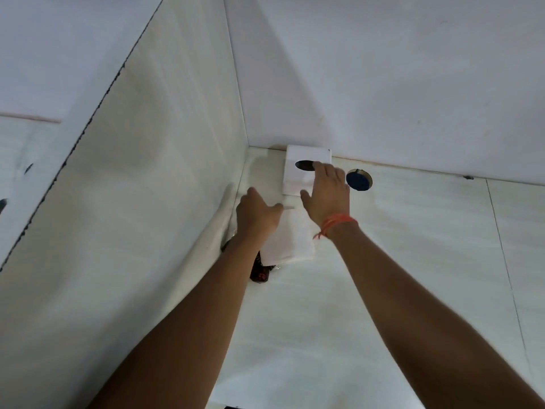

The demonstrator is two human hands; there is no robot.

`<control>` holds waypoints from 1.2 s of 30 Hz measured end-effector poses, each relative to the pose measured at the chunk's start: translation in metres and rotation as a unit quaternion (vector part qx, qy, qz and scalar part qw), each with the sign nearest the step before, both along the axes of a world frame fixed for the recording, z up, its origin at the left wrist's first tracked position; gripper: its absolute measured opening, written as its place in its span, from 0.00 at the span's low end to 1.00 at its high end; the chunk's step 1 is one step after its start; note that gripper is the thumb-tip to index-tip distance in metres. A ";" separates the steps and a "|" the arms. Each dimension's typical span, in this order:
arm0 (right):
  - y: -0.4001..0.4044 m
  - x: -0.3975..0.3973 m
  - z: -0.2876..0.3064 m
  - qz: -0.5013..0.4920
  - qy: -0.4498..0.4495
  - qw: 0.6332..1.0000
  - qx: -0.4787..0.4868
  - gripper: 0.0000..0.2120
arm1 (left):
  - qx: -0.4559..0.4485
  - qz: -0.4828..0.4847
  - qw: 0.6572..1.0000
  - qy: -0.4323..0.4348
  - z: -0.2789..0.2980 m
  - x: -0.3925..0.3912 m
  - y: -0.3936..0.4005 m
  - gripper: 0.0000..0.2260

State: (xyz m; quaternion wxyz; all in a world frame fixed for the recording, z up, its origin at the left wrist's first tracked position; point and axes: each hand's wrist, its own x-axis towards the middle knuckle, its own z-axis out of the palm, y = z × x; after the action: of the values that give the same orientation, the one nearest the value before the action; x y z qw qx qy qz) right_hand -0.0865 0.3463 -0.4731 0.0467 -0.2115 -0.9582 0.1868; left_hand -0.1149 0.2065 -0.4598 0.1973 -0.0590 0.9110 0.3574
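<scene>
I look up into a tiled corner just below the ceiling. A white square box [298,175] with a dark oval hole sits on the wall against the ceiling line. My right hand [326,193], with an orange thread at the wrist, lies on it with fingers spread, the fingertips at the hole. Below it, a white rectangular plate [290,242] lies against the wall, partly over a dark wall opening [261,273]. My left hand [256,214] rests flat on the plate's upper left part, thumb stretched to the right. How its fingers touch the wall is partly hidden.
A round hole with a blue disc [359,180] sits in the wall just right of the box. The left side wall [147,172] meets the tiled wall at the corner beside my left hand. The white ceiling [383,69] is right above.
</scene>
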 end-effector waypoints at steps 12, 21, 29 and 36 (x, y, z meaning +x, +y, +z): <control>0.011 0.046 0.027 -0.095 0.116 0.899 -0.411 0.13 | 0.343 0.066 0.922 -0.167 0.024 0.017 -0.003 0.40; -0.013 0.116 0.093 -0.165 0.044 0.809 -0.563 0.11 | 0.392 -0.033 0.892 -0.224 0.055 0.062 -0.009 0.17; 0.006 0.121 0.101 -0.219 -0.082 0.752 -0.616 0.18 | 0.248 -0.203 0.935 -0.154 0.050 0.075 -0.027 0.35; -0.021 0.134 0.086 -0.102 0.018 0.825 -0.556 0.16 | 0.314 -0.018 0.904 -0.291 0.050 0.086 -0.036 0.24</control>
State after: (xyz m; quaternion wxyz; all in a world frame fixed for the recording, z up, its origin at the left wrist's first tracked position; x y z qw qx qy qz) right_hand 0.0476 0.3252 -0.3874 -0.0424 -0.2951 -0.6642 0.6855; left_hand -0.0292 0.1702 -0.4102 0.4679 -0.0791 0.6544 0.5888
